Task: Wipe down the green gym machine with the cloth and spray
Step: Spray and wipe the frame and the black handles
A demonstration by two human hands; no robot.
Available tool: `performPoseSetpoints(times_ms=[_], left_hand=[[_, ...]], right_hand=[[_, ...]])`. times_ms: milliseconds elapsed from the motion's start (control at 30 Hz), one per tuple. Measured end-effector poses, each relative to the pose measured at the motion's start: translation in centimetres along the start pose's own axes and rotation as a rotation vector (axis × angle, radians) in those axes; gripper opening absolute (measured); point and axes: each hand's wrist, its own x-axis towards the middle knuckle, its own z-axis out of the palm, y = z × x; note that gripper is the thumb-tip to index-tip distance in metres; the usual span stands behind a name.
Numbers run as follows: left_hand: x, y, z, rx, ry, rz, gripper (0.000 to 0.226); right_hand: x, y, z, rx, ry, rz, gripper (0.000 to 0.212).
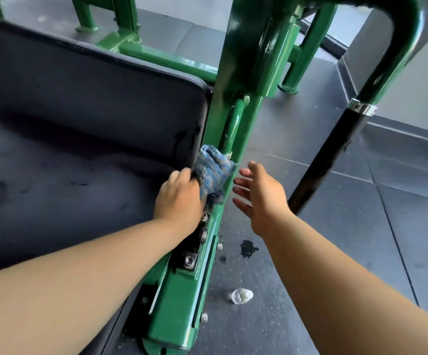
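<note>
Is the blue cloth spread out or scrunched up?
Scrunched up: the left hand grips the cloth bunched against the green frame.

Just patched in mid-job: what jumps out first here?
The left hand grips a bunched blue cloth against the green machine frame at centre, beside the dark seat pad. The right hand hovers open just right of the frame, and a dark splatter marks the floor nearby.

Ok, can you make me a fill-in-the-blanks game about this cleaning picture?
1. The blue cloth is held by the ____ hand.
2. The cloth is pressed against a ____ machine bar.
3. The right hand is ____ and holds nothing.
4. A small clear container lies on the ____.

Missing words: left, green, open, floor.
</note>
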Motion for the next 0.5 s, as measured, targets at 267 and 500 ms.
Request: performPoseSetpoints(times_ms=[267,500], left_hand=[[-2.3,0.3,-0.5,-0.474,-0.021,0.101,0.031],[1.5,-0.6,-3.1,-0.819,0.122,-0.187,0.028]], right_hand=[[-1.5,2.4,0.9,0.039,-0.213,-0.006,0.031],[0.3,0.2,0.4,0.081,0.178,-0.32,0.024]])
